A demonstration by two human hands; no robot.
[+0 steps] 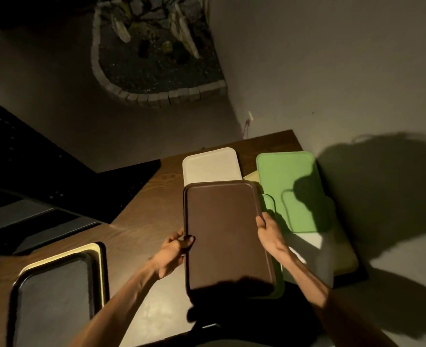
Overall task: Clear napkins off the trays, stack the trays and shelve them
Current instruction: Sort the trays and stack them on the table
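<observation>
brown tray (228,236) — left hand (173,254) grips left edge | right hand (269,231) grips right edge — bare table (141,221) leftward

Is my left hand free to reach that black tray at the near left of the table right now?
Probably not yet: the left hand grips the brown tray with the right hand. The black tray itself lies uncovered.

Black tray (54,296) cut off by frame edge.
</observation>
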